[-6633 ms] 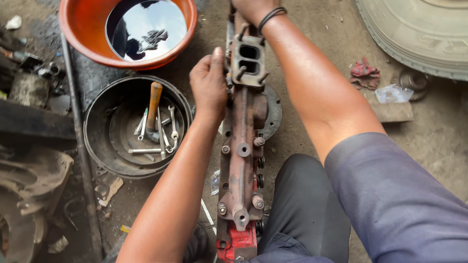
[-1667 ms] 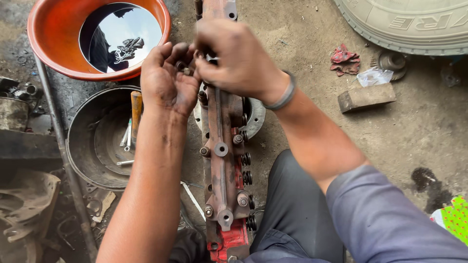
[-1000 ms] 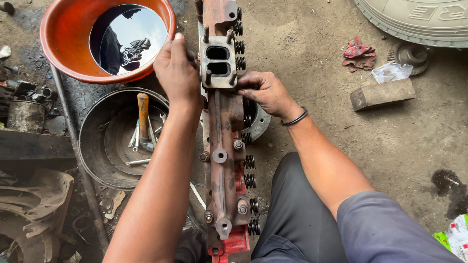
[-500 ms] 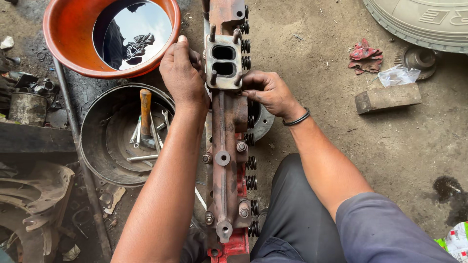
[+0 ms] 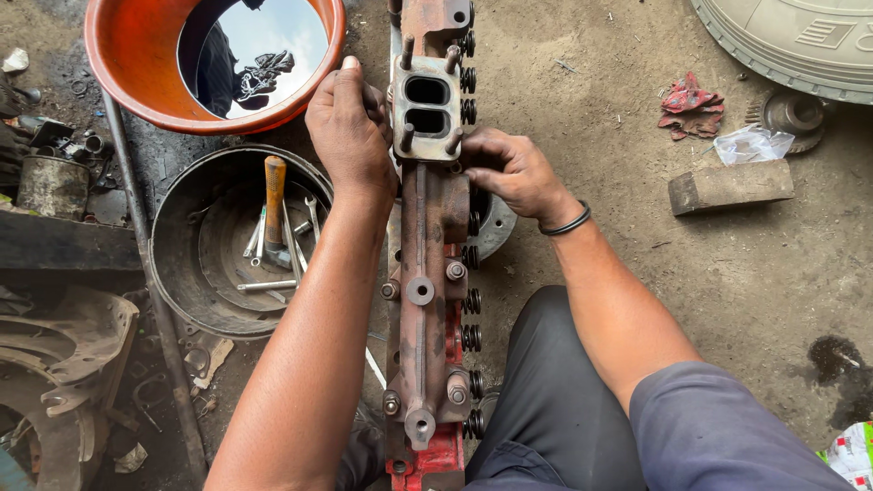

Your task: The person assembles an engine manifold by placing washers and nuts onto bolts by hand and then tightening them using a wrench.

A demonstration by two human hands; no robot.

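Observation:
A long rusty manifold [image 5: 426,273] lies bolted along a red cylinder head [image 5: 436,459] with a row of valve springs [image 5: 471,314] on its right side. The manifold's flange [image 5: 426,107] has two oval ports and several studs. My left hand [image 5: 350,127] grips the flange's left edge. My right hand [image 5: 509,173] presses its fingers against the manifold's right side just below the flange; what the fingertips pinch is hidden. A dark band sits on my right wrist.
An orange basin [image 5: 118,64] of liquid sits at top left. Below it a black metal drum [image 5: 173,245] holds a wooden-handled hammer [image 5: 274,195] and several wrenches. A wooden block [image 5: 727,186], a red rag [image 5: 689,98] and a tyre [image 5: 800,41] lie to the right on the dirt floor.
Both hands earlier worked together at the flange's top. My right hand has dropped to the right side below the flange; my left hand stays on the left edge.

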